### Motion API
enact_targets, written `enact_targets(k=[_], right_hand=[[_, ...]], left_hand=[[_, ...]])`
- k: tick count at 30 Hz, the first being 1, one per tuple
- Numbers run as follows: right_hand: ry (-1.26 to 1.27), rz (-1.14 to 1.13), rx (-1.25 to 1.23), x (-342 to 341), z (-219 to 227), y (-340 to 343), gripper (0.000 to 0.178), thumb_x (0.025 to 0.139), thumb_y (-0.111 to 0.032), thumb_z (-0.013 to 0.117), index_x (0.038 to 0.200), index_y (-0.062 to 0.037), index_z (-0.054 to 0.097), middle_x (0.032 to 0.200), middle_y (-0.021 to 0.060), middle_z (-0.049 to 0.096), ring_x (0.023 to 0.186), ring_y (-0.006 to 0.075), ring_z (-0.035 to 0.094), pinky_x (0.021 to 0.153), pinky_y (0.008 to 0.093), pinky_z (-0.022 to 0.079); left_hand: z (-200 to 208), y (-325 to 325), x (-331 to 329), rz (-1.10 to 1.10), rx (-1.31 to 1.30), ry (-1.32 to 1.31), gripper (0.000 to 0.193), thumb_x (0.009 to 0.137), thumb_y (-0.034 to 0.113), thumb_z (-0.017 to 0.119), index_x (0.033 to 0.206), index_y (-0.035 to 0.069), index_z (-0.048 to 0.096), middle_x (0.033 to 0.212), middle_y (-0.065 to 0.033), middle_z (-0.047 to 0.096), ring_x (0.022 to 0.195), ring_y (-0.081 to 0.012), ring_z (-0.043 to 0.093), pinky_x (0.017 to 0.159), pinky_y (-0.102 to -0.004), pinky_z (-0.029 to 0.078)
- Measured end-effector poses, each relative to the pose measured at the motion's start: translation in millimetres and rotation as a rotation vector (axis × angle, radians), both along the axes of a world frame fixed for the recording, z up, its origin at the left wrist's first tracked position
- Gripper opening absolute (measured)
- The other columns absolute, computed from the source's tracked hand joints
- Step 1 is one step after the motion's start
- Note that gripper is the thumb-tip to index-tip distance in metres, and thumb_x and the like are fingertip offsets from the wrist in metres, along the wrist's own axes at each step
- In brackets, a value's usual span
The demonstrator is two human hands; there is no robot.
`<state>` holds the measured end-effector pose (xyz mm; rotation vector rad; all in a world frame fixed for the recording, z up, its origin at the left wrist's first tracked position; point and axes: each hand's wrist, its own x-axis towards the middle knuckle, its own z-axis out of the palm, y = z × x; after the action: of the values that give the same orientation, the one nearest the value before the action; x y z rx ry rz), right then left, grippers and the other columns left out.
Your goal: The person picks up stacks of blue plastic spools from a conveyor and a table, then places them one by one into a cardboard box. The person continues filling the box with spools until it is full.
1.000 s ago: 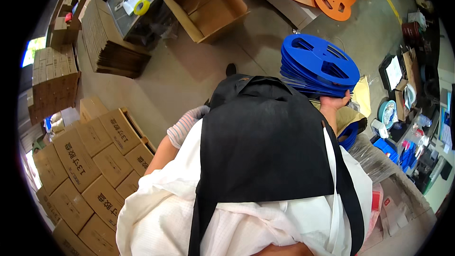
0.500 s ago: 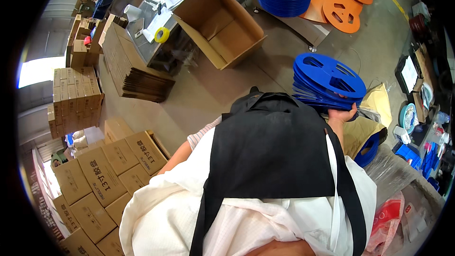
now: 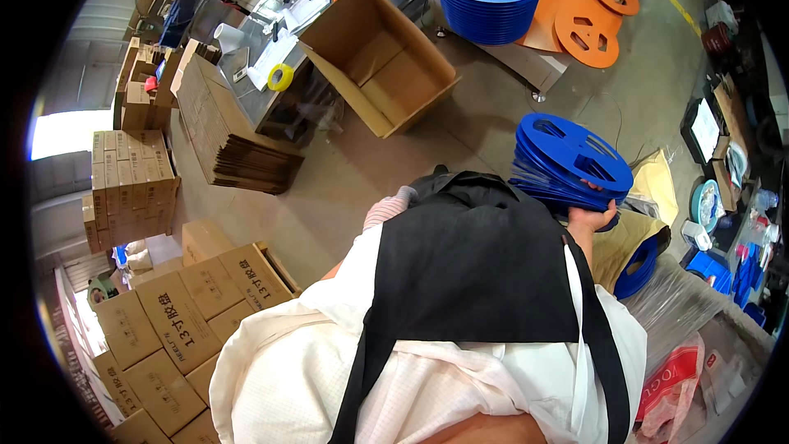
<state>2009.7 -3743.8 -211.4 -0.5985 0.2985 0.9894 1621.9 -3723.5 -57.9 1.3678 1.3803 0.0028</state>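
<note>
At the right, my right hand [image 3: 592, 219] is closed on a stack of blue plastic reels [image 3: 567, 148], gripping from below at its near right edge. The stack leans, and its discs fan apart on the left side. Some fingertips show near the top disc's edge. My left hand [image 3: 389, 209], in a pink-and-white striped glove, is at the left edge of my black apron [image 3: 477, 267]. Its fingers are mostly hidden behind the cloth, so what it touches cannot be told.
An open cardboard box [image 3: 382, 66] stands ahead, beside flattened cartons [image 3: 234, 127] and a table [image 3: 271, 99] with yellow tape. Another blue reel stack [image 3: 489, 8] and orange discs [image 3: 588, 33] are beyond. Sealed cartons [image 3: 177, 325] pile up at left; a tan sack [image 3: 629, 242] lies at right.
My left hand has moved forward and inward to the apron's edge. The held reels sit slightly lower in view and tilt more, with my right hand still on them.
</note>
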Motion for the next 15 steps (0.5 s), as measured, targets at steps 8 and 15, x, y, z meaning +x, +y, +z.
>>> enact_targets(k=[8,15], right_hand=[[0.014,0.032,0.019,-2,-6,-1,0.036,0.082,-0.038,0.037,0.084,-0.0038,0.050,0.082,0.0111,0.053,0.079,0.0266,0.052,0.084,0.0466,0.043],[-0.034,0.036,-0.020,-5,-6,2,0.034,0.082,-0.038,0.039,0.087,-0.0061,0.051,0.083,0.0091,0.053,0.080,0.0253,0.052,0.084,0.0458,0.043]], left_hand=[[4,0,-1,0.028,-0.002,-0.054,0.034,0.081,0.018,0.068,0.111,0.005,0.060,0.104,-0.0070,0.061,0.098,-0.0158,0.055,0.087,-0.0295,0.044],[13,-12,-38,0.228,-0.168,-0.435,0.036,0.080,0.019,0.069,0.113,0.006,0.060,0.106,-0.0071,0.061,0.100,-0.0164,0.055,0.089,-0.0297,0.044]])
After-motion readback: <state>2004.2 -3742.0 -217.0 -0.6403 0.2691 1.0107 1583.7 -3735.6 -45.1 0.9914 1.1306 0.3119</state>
